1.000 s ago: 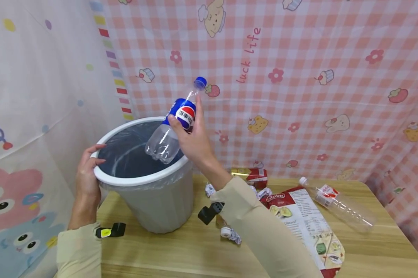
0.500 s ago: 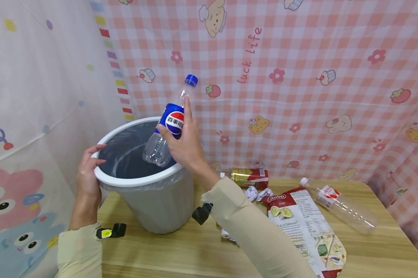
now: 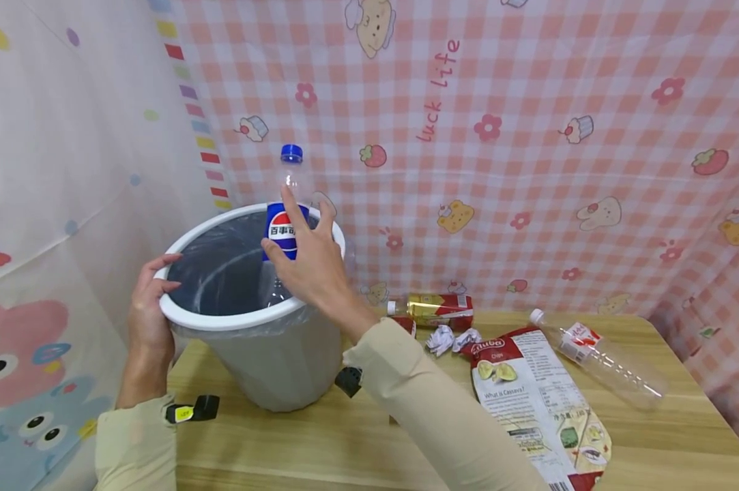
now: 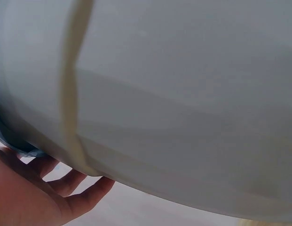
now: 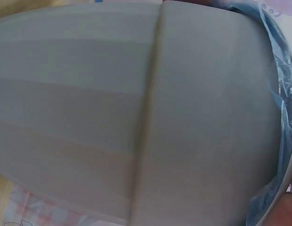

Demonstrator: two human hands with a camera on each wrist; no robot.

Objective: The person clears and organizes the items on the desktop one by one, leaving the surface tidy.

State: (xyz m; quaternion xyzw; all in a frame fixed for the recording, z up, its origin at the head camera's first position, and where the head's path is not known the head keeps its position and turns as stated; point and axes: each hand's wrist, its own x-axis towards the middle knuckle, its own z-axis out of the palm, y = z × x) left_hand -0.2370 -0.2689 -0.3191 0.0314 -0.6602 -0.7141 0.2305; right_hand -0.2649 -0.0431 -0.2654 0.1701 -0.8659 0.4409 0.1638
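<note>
Only the head view shows the bottle [image 3: 280,230], gripped by the right hand [image 3: 316,264], partly inside the bin [image 3: 271,361] the left hand [image 3: 151,310] clasps at left, on a wooden table [image 3: 295,450], checked cloth [image 3: 529,177] beyond.

It's a curtained booth, folks: pink-and-white checked cartoon-print cloth [image 3: 516,164] and white cartoon-print cloth [image 3: 99,164] around a pale wood-grain bench [image 3: 308,436]!
</note>
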